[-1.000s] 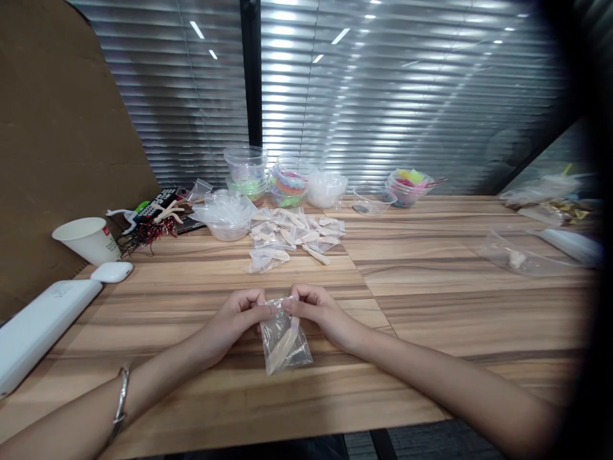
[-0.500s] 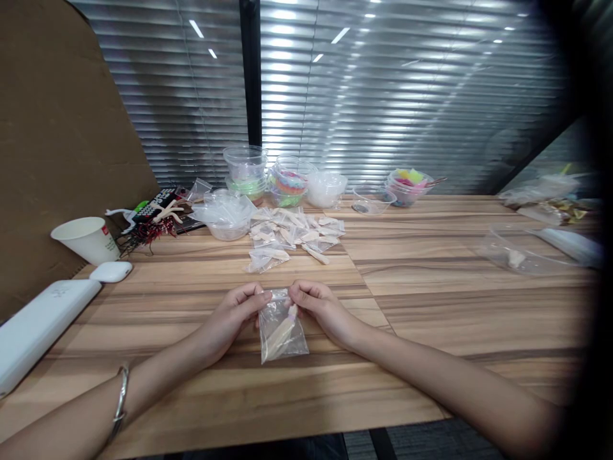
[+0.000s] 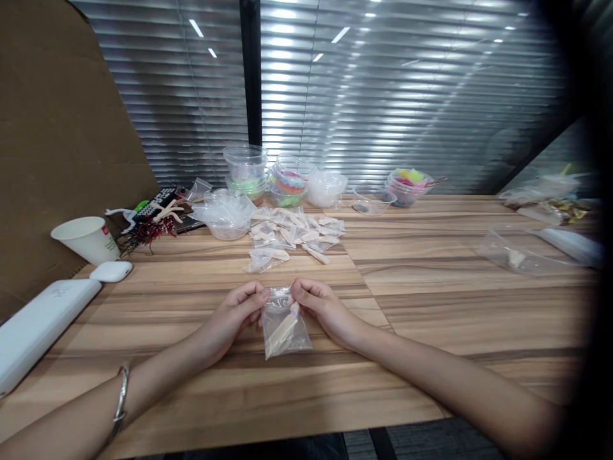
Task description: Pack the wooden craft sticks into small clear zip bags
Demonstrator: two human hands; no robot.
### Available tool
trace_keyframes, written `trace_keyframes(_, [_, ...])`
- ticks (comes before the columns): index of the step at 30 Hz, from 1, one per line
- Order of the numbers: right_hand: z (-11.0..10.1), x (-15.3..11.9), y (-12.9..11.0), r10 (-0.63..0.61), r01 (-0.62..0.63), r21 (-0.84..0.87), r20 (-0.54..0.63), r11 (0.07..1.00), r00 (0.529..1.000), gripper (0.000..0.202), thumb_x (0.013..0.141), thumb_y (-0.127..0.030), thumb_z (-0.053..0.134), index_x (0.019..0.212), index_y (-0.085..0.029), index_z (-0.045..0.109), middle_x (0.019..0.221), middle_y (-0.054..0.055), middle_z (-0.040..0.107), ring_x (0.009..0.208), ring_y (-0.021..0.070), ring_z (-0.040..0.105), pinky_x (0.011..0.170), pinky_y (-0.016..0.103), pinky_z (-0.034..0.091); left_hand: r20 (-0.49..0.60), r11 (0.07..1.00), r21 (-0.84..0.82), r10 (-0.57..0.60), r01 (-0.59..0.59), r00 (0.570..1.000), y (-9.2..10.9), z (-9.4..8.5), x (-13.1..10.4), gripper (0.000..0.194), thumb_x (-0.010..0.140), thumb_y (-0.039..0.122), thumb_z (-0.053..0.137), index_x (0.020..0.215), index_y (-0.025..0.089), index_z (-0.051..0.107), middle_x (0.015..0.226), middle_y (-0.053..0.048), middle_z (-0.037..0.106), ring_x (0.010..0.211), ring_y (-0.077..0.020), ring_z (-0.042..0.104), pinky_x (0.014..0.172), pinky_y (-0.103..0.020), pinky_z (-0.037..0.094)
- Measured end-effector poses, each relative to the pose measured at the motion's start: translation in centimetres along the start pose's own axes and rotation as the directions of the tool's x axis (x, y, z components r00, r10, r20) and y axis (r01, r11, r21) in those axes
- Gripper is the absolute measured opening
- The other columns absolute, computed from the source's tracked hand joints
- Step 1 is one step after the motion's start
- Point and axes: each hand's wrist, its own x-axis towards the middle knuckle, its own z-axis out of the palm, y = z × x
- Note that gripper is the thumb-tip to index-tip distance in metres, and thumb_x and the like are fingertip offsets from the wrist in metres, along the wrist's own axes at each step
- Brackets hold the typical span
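A small clear zip bag [image 3: 299,340] hangs between my two hands, just above the wooden table. Inside it leans a pale, slender broom-shaped piece [image 3: 283,332] with a lilac band near its upper end. My left hand [image 3: 244,306] pinches the bag's top left corner between thumb and fingers. At the top right corner, my right hand [image 3: 318,303] grips the bag in the same way, close to the piece's upper end. Beyond my hands lies a heap of similar filled bags [image 3: 297,233].
Clear tubs [image 3: 245,163] with coloured contents line the window blinds. A bowl of clear bags [image 3: 225,220] stands before them. To the left are a paper cup [image 3: 89,239], a white case [image 3: 111,271] and a long white box [image 3: 45,332]. A plastic tray [image 3: 498,252] lies far right.
The bag has shifted slightly up and to the right, and its lower edge now hangs more level. Both hands keep their pinch at the top corners.
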Motion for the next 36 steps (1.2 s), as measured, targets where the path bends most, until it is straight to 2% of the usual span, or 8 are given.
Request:
trace_keyframes(5, [0.13,-0.04,-0.17,-0.022,0.021,-0.051,-0.012,0.998,1.000,0.033,0.082,-0.042,0.058,0.073,-0.011,0.051,0.069,0.001,0.052,0.065,0.0076,0.044,0.064,0.021,0.033,-0.012,0.999,0.026,0.020,-0.020,1.000,-0.12,-0.13,0.08,0.032,0.086,0.037,0.055,0.070,0.014,0.040,0.058,0.004,0.037,0.056,-0.0071,0.037,0.057,-0.018,0.031])
trace_keyframes(9, [-0.03,0.11,-0.13,-0.046,0.038,-0.164,-0.048,0.986,0.998,0.037,0.081,-0.046,0.058,0.071,-0.011,0.051,0.064,0.000,0.046,0.059,0.0062,0.040,0.058,0.020,0.029,-0.024,0.981,0.186,0.067,-0.062,0.997,0.01,-0.41,0.12,0.031,0.088,0.038,0.052,0.070,0.014,0.043,0.059,0.003,0.043,0.060,-0.0086,0.040,0.061,-0.020,0.032])
trace_keyframes(13, [-0.51,0.37,0.09,-0.095,0.073,-0.193,-0.110,0.979,0.989,0.038,0.083,-0.046,0.055,0.070,-0.012,0.047,0.061,-0.001,0.041,0.057,0.0059,0.036,0.056,0.020,0.028,0.070,0.943,0.322,0.061,-0.081,0.996,0.43,-0.33,0.10,0.027,0.088,0.037,0.051,0.076,0.013,0.049,0.073,0.000,0.049,0.072,-0.0107,0.045,0.070,-0.021,0.034])
trace_keyframes(18, [-0.79,0.61,0.24,-0.109,0.091,-0.115,-0.170,0.989,0.979,0.034,0.083,-0.044,0.056,0.074,-0.012,0.049,0.062,-0.001,0.043,0.058,0.0062,0.037,0.058,0.019,0.029,0.118,0.907,0.415,0.022,-0.069,0.993,0.37,-0.19,0.17,0.026,0.084,0.039,0.054,0.084,0.013,0.053,0.077,0.000,0.048,0.073,-0.0114,0.044,0.067,-0.021,0.034])
trace_keyframes(23, [-0.73,0.78,0.37,-0.097,0.093,-0.033,-0.166,0.995,0.981,0.031,0.082,-0.043,0.058,0.081,-0.013,0.052,0.069,-0.001,0.046,0.062,0.0061,0.042,0.061,0.019,0.034,0.092,0.918,0.390,0.029,-0.063,0.995,0.12,-0.32,0.17,0.026,0.085,0.039,0.053,0.084,0.013,0.054,0.077,-0.001,0.051,0.070,-0.0107,0.049,0.066,-0.021,0.038])
trace_keyframes(26, [-0.63,0.80,0.36,-0.076,0.076,-0.005,-0.128,0.997,0.989,0.030,0.082,-0.042,0.058,0.087,-0.013,0.054,0.079,0.001,0.052,0.070,0.0072,0.047,0.069,0.020,0.038,0.073,0.919,0.388,0.051,-0.075,0.996,0.08,-0.37,0.15,0.026,0.086,0.039,0.052,0.087,0.013,0.053,0.078,0.000,0.050,0.069,-0.0098,0.049,0.066,-0.021,0.039])
trace_keyframes(30, [-0.41,0.70,0.11,-0.062,0.052,-0.099,-0.098,0.994,0.993,0.032,0.080,-0.040,0.061,0.092,-0.011,0.057,0.090,0.005,0.057,0.080,0.0097,0.050,0.076,0.023,0.040,0.077,0.915,0.395,0.053,-0.080,0.996,-0.02,-0.40,0.04,0.026,0.087,0.039,0.050,0.089,0.013,0.052,0.079,0.000,0.050,0.070,-0.0095,0.050,0.068,-0.022,0.040])
trace_keyframes(36, [-0.46,0.58,0.15,-0.103,0.074,-0.216,-0.127,0.973,0.986,0.033,0.081,-0.044,0.058,0.085,-0.011,0.055,0.083,0.004,0.056,0.076,0.0107,0.050,0.072,0.023,0.040,0.111,0.942,0.335,-0.005,-0.032,0.994,-0.30,-0.40,-0.06,0.034,0.084,0.037,0.057,0.107,0.014,0.048,0.098,-0.007,0.058,0.088,-0.0148,0.056,0.078,-0.026,0.043])
